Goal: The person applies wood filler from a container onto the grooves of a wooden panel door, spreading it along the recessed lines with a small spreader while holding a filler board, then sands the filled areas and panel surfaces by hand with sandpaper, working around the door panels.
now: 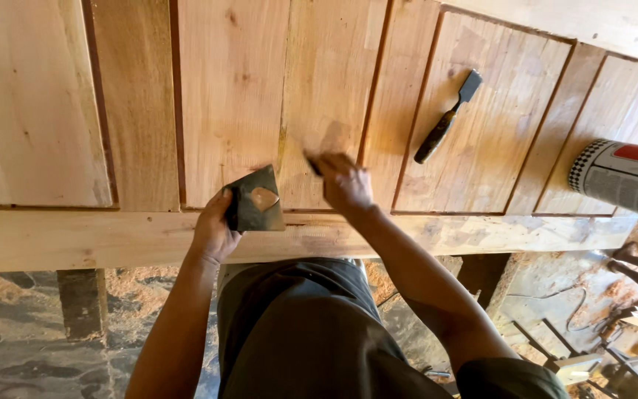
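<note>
We grip a dark square plate (256,201) carrying a dab of filler in our left hand (214,230), just beside the wooden door panel's (230,96) seam, where our right hand (345,183) pinches a small scraper (314,164) pressed to the wood.

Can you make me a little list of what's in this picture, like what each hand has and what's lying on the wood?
Surface: wooden door panel lying flat
Left hand: holds a dark flat board with a blob of tan filler on it
Right hand: presses a small scraper against the wood
On the panel: chisel with a dark handle, lying apart from both hands
Right edge: grey can on its side
Floor: sawdust
</note>
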The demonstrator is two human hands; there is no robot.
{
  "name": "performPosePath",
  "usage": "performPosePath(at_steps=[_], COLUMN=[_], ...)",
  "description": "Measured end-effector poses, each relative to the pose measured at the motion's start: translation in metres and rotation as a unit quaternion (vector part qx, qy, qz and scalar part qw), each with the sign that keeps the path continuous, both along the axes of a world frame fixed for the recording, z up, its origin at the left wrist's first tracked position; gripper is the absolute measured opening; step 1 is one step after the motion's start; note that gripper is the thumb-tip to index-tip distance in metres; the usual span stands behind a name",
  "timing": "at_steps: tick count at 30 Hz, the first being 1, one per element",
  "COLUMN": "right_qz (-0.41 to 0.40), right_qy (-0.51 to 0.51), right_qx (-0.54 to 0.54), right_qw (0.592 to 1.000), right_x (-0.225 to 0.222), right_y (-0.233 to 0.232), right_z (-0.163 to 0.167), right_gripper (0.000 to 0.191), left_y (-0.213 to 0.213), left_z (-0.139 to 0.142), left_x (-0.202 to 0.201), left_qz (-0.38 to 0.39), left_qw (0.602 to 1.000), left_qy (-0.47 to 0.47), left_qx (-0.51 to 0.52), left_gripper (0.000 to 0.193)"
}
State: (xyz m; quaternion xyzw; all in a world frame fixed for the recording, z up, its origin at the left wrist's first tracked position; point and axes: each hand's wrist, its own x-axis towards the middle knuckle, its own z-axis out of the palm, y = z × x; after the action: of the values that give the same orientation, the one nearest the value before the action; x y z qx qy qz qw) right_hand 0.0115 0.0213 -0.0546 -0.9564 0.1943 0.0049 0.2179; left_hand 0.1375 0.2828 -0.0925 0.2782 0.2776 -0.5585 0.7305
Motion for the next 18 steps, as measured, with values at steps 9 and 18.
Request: performPosePath(at_steps=[9, 18], right_qz=[0.033, -0.034], right_qy=[-0.062, -0.046], right_qx=[-0.076, -0.083], right_qw=[0.995, 0.995], right_x=[-0.008, -0.006], right_y=[0.011, -0.001], right_z=[0.005, 0.008], right_gripper=[0.034, 0.017], left_y=[-0.003, -0.009], left_z=[-0.006, 0.003], left_x=[0.005, 0.006], left_qz=[0.04, 0.003], left_qw=[0.988, 0.999], left_qy=[-0.024, -0.048], left_qx=[-0.149, 0.019], left_gripper=[0.027, 0.03])
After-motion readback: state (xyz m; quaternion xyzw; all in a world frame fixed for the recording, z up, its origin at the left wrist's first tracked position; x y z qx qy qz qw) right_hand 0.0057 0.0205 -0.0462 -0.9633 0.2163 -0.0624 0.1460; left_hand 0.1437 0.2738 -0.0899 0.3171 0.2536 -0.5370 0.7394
